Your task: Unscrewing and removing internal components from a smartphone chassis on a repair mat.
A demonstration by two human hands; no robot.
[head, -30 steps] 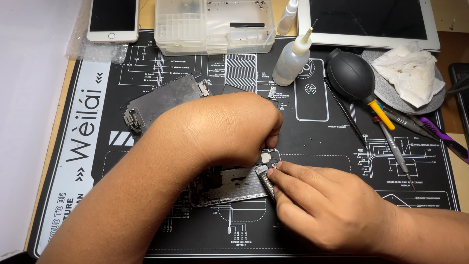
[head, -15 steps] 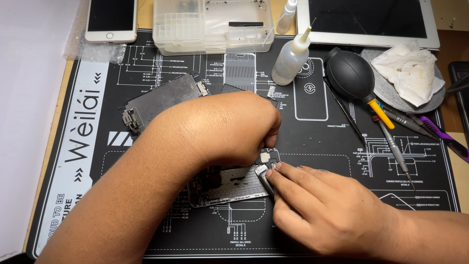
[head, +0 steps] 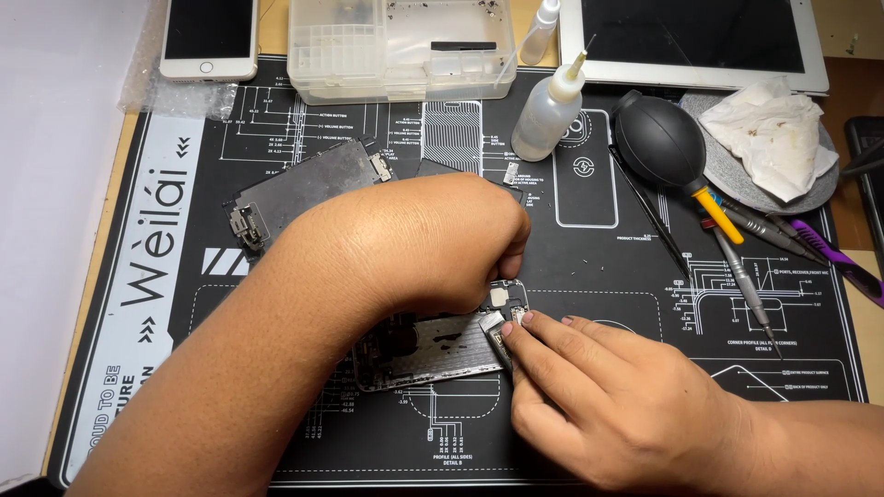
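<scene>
Over the opened phone [head: 433, 348], left hand [head: 414, 248] fisted, grip hidden; right hand [head: 617, 405] fingertips [head: 514, 329] pinching a small part [head: 494, 324].

Black repair mat [head: 589, 405] with white diagrams, spread over a wooden table [head: 852, 28]. At mat centre: opened phone chassis [head: 433, 345]; toward the left edge, a detached dark screen panel [head: 304, 189]. Along the far edge: clear parts box [head: 401, 46], squeeze bottle [head: 548, 106]. Toward the right edge: black air blower [head: 658, 143], screwdrivers [head: 741, 276], grey disc with crumpled tissue [head: 773, 124]. Beyond the far edge, on the table: white phone [head: 210, 37], tablet [head: 691, 37].
</scene>
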